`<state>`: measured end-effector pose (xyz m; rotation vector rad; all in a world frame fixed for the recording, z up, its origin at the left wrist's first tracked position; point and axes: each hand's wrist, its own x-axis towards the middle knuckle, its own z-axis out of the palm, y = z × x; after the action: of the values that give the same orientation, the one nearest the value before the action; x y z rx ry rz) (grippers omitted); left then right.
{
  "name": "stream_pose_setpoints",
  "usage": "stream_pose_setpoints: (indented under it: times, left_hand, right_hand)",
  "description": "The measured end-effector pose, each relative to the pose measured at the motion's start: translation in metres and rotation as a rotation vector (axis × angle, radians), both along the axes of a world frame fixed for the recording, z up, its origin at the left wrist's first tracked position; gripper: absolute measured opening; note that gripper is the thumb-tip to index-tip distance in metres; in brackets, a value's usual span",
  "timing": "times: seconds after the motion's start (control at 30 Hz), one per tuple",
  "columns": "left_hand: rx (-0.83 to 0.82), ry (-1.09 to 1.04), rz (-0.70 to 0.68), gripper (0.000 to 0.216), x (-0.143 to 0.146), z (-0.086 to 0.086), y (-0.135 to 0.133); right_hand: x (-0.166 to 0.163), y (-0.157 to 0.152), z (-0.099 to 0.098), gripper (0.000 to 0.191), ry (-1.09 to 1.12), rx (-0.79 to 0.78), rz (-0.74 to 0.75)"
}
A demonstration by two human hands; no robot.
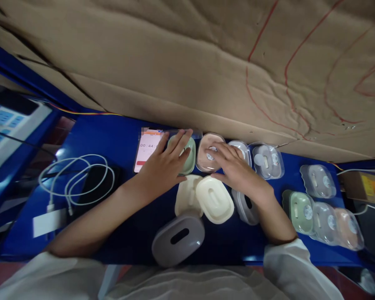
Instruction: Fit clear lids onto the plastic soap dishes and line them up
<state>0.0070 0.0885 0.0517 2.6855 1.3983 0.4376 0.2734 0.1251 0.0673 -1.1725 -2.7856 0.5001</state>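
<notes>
Green plastic, a soap dish (191,161), lies under my left hand (171,157) at the centre of the frame; that hand is spread, palm down, fingers laid out across it. My right hand (233,163) is half open, fingers bent over the pink dish (204,149) just beside; I can't tell whether it grips. Cardboard (162,106) stands close behind both dishes. Towards me, the surface (133,239) shows between my left forearm and the grey lid (187,246), near the bottom edge. Both dishes' long axes run up the frame.
</notes>
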Motion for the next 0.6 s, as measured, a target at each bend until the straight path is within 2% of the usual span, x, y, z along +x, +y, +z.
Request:
stream_pose_setpoints:
  times: [0.1, 0.2, 0.33, 0.4, 0.5, 0.6]
  left_hand:
    - [0.000, 0.014, 0.041, 0.060, 0.004, 0.002, -0.006]
    - [-0.007, 0.045, 0.085, 0.053, 0.006, 0.007, -0.008]
    - [0.014, 0.226, 0.094, 0.030, 0.007, 0.015, -0.006]
    - [0.025, 0.311, 0.062, 0.025, 0.008, 0.016, -0.004]
    - [0.013, 0.307, 0.033, 0.028, 0.008, 0.015, -0.004]
    - [-0.022, 0.260, 0.037, 0.026, 0.007, 0.009, -0.006]
  right_hand:
    - [-0.002, 0.003, -0.004, 0.074, -0.002, 0.003, -0.008]
    - [-0.004, 0.006, -0.001, 0.060, -0.017, 0.032, -0.015]
    - [-0.001, 0.005, 0.020, 0.039, 0.019, 0.063, 0.018]
    - [0.001, -0.001, 0.034, 0.034, 0.052, 0.147, 0.002]
    - [-0.001, -0.017, 0.052, 0.037, 0.013, 0.309, -0.075]
    - [-0.007, -0.034, 0.057, 0.033, -0.126, 0.275, -0.021]
